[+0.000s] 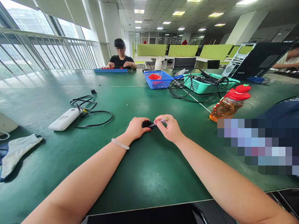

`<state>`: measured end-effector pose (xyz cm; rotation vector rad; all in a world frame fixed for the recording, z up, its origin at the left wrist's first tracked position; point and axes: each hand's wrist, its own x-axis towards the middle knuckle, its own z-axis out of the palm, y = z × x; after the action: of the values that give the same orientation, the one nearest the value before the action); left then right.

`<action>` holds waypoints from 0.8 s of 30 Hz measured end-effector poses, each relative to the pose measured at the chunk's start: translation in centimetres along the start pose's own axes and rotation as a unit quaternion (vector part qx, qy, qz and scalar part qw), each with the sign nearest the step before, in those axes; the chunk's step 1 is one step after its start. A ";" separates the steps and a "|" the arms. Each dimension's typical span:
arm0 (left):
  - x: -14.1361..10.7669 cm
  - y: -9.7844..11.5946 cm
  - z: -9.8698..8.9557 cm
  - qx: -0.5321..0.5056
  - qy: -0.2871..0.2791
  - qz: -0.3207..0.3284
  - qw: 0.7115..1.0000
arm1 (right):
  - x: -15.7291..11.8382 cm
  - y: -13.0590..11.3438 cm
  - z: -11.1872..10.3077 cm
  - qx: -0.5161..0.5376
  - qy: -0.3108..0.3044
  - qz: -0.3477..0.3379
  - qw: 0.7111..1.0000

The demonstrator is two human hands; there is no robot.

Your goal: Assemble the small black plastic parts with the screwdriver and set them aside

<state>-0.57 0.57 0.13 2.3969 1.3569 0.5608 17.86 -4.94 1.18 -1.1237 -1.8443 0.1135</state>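
Note:
In the middle of the green table, my left hand point(137, 128) is closed around a small black part point(146, 124), whose exact kind I cannot make out. A pale bracelet point(120, 144) circles my left wrist. My right hand point(170, 129) pinches a slim screwdriver point(164, 120) by its handle, the rounded brownish end sticking out above the fingers. Its thin shaft slants down to the left and meets the black part. My fingers hide where the tip touches.
On the left lie a white power bank point(66, 119) with a black cable and a cloth point(20, 152). Ahead stand a blue basket point(158, 84) and a teal basket point(202, 88) of cables. A red-capped bottle point(227, 105) stands right. Across the table, a person point(121, 60) works at a blue tray point(111, 71).

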 end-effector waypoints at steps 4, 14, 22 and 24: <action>0.0 0.0 0.0 0.003 0.003 0.010 1.000 | 0.0 -0.2 -0.1 0.000 -0.012 -0.015 1.000; 0.0 -0.4 0.3 0.014 0.003 0.030 0.999 | -0.1 -0.5 0.0 0.008 -0.058 -0.028 0.998; -0.2 0.1 0.0 0.023 0.011 0.030 0.999 | 0.1 -0.1 -0.3 0.003 0.008 0.018 1.000; -0.2 0.3 -0.2 0.004 0.018 0.037 0.999 | 0.1 0.2 -0.1 0.029 -0.018 0.038 0.999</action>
<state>-0.51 0.21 0.39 2.4618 1.2918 0.6222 18.04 -4.74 1.22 -1.1571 -1.8191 0.2312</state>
